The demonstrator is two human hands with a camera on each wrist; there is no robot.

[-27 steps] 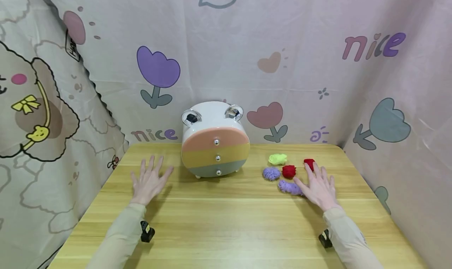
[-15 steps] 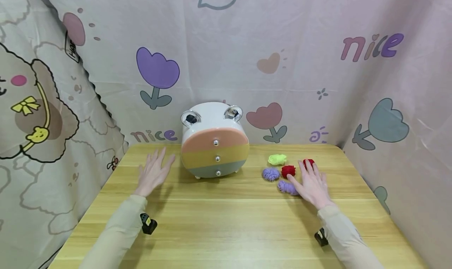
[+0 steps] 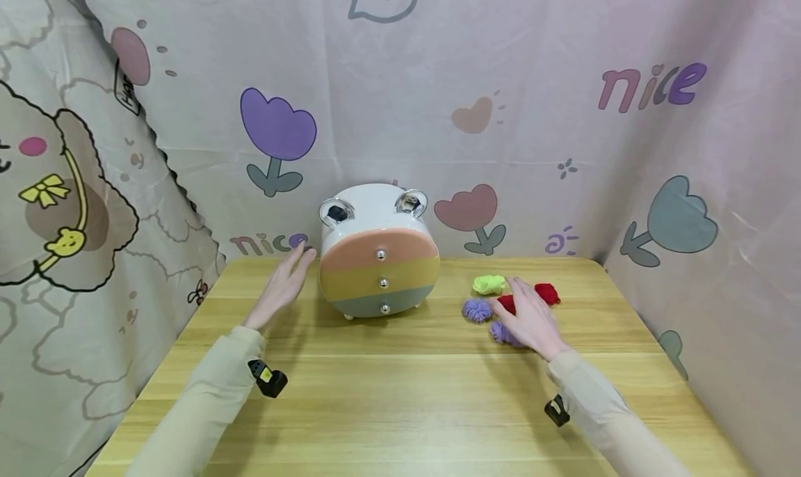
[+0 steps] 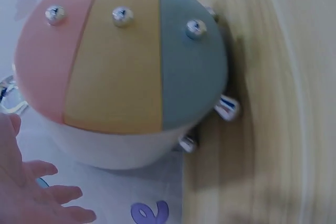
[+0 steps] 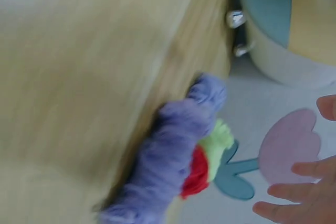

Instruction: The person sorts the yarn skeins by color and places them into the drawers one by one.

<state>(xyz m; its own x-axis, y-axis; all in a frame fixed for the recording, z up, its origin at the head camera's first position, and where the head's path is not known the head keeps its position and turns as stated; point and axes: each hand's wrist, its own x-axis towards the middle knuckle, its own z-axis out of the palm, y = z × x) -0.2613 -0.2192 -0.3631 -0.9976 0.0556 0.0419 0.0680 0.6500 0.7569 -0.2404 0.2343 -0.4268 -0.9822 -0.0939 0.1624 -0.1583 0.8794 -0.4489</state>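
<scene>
A small white drawer box (image 3: pixel 379 275) with two round silver-rimmed eyes on top stands at the back of the table; its pink, yellow and grey-green fronts each bear a silver knob. My left hand (image 3: pixel 283 286) hovers just left of it, fingers extended, holding nothing. Over several little yarn bundles is my right hand (image 3: pixel 533 322), its fingers spread. Around that hand lie a lime yarn bundle (image 3: pixel 489 284), a purple yarn bundle (image 3: pixel 478 311) and a red yarn bundle (image 3: pixel 548 294). Another red one and a longer purple yarn bundle (image 5: pixel 163 156) are partly covered by the hand in the head view.
The wooden table (image 3: pixel 388 407) has its back edge against a printed cloth (image 3: pixel 400 101). More cloth hangs along the left and right sides. A black wrist camera (image 3: pixel 268 378) sits under the left sleeve and another wrist camera (image 3: pixel 557 410) under the right.
My left hand has lifted and moved right, toward the drawer box, turning edge-on. The right hand has moved left from the far red yarn bundle, over the nearer red and purple ones.
</scene>
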